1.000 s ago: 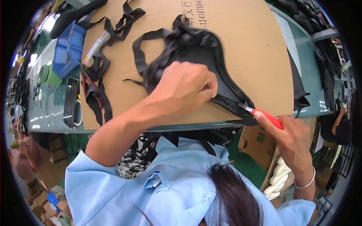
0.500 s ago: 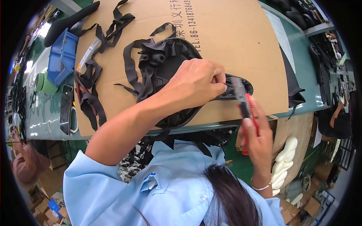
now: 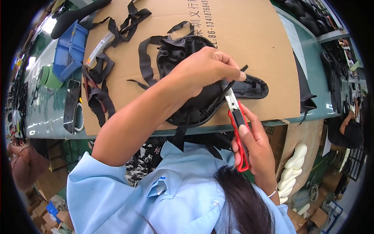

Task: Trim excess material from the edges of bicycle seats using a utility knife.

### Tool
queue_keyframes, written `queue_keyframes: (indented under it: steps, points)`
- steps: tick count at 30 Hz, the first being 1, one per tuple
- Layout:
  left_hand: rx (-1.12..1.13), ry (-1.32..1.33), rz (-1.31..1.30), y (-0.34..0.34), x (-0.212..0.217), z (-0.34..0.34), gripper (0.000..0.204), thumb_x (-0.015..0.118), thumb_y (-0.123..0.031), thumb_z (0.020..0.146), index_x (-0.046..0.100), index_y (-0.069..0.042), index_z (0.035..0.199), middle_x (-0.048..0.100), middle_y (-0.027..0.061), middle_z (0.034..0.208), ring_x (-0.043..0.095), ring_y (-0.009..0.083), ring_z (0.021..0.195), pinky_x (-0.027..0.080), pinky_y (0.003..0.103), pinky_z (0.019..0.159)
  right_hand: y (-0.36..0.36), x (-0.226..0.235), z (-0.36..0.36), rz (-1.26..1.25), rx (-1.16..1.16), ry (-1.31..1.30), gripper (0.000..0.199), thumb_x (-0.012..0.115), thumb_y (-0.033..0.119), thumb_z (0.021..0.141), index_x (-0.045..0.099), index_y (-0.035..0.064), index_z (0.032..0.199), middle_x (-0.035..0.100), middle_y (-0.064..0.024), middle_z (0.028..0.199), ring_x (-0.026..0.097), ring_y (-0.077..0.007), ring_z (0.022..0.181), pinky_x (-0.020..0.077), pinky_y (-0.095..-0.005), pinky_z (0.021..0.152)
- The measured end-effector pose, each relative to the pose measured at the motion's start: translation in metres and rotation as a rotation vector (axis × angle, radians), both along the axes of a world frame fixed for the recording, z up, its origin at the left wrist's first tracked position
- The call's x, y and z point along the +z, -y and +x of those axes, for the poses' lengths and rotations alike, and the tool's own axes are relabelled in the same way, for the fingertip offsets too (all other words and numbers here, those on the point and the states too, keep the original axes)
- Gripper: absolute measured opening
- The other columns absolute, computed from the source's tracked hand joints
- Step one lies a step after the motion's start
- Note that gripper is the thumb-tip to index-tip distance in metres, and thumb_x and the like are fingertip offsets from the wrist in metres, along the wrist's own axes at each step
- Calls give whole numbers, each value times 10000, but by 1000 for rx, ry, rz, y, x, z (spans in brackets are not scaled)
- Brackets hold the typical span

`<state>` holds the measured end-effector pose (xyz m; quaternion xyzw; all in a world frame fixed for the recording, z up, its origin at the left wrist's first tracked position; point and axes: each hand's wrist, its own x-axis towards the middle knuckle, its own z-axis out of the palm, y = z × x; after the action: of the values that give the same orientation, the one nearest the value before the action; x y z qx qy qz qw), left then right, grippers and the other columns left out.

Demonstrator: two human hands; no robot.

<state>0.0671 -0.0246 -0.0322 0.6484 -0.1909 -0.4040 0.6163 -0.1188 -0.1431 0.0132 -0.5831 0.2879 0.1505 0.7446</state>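
Observation:
A black bicycle saddle (image 3: 254,88) lies underside up on a cardboard sheet (image 3: 272,50), its narrow nose to the right. Loose black material bunches over its wide end. My left hand (image 3: 220,66) reaches across the saddle, closed in a pinch on a thin black strip of material (image 3: 245,68) raised from the edge. In my right hand (image 3: 255,145) is a red utility knife (image 3: 238,121), held around its handle. The extended blade touches or nearly touches the strip beside the nose; the exact contact cannot be made out.
Cut black strips (image 3: 102,95) and a clear plastic tube (image 3: 98,48) lie at left on the cardboard. Beyond are a blue bin (image 3: 70,52), a green tape roll (image 3: 48,77) and a phone (image 3: 72,105). Cream moulded pieces (image 3: 292,169) stack below the table's right side.
The knife has swung up and left from beside the nose to the strip. My left hand has lifted slightly, drawing the strip up. The view has shifted a little.

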Motion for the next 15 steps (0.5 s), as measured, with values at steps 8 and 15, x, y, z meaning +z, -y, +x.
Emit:
queue_keyframes:
  steps: [8, 15]
  points:
    - [111, -149, -232, -14, 8, 5, 128, 741, -162, 780, 644, -92, 735, 573, -35, 693, 428, 21, 591, 300, 187, 544, 32, -4, -30, 370, 373, 36, 621, 572, 279, 949, 339, -38, 1429, 636, -202, 1023, 507, -99, 424, 407, -209, 369]
    - [74, 1288, 18, -33, 8, 35, 175, 700, -182, 775, 644, -18, 799, 625, 86, 864, 597, 275, 887, 425, 377, 837, 21, -31, -3, -179, -226, 299, 358, 468, 260, 1018, 475, 3, 1268, 592, -61, 775, 569, -86, 631, 467, -199, 564]
